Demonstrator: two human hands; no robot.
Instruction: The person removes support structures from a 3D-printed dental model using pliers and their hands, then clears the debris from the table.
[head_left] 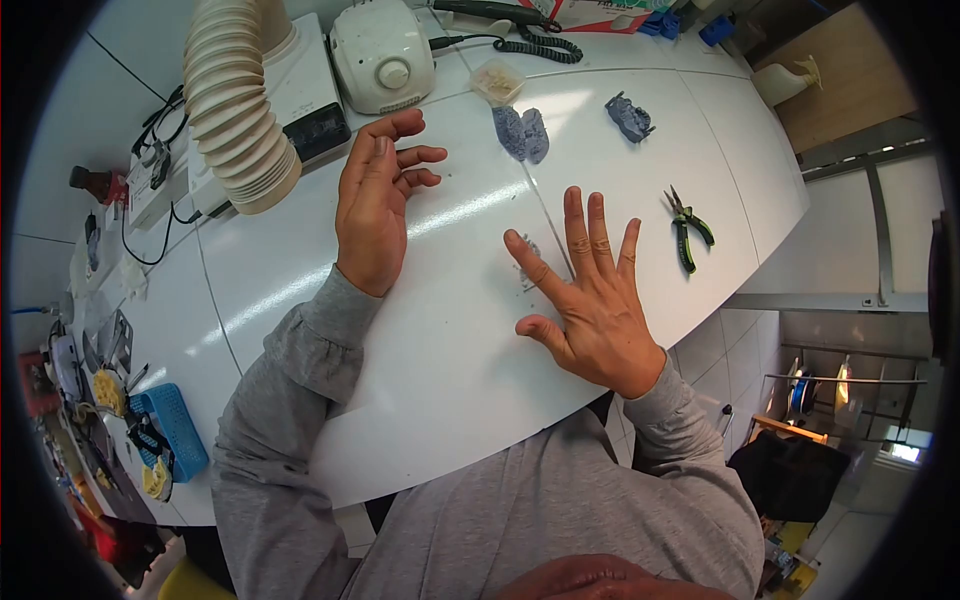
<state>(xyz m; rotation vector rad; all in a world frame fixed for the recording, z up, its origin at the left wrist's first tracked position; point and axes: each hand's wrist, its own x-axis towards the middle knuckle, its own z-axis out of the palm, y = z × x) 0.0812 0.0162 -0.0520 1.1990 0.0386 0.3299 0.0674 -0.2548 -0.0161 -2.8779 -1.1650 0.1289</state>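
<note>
My right hand (pixel 600 315) has its fingers spread, palm down over the white table (pixel 460 370). Small grey crumbs (pixel 530 262) lie beside and under its index finger. My left hand (pixel 374 215) is turned on its side with loosely bent fingers apart and nothing in them, close to a white machine with a hose. Beyond my hands lie a blue-grey lump in two halves (pixel 520 133) and a rougher blue-grey lump (pixel 629 117). To the right of my right hand rest pliers (pixel 687 228) with black and green handles, jaws pointing away.
A ribbed hose (pixel 235 110) hangs over the table at back left. Beside it stand a white control box (pixel 382 58) with a knob and a small clear tub (pixel 497 82). A black handpiece (pixel 495 12) with coiled cord lies behind. A blue basket (pixel 172 430) sits far left.
</note>
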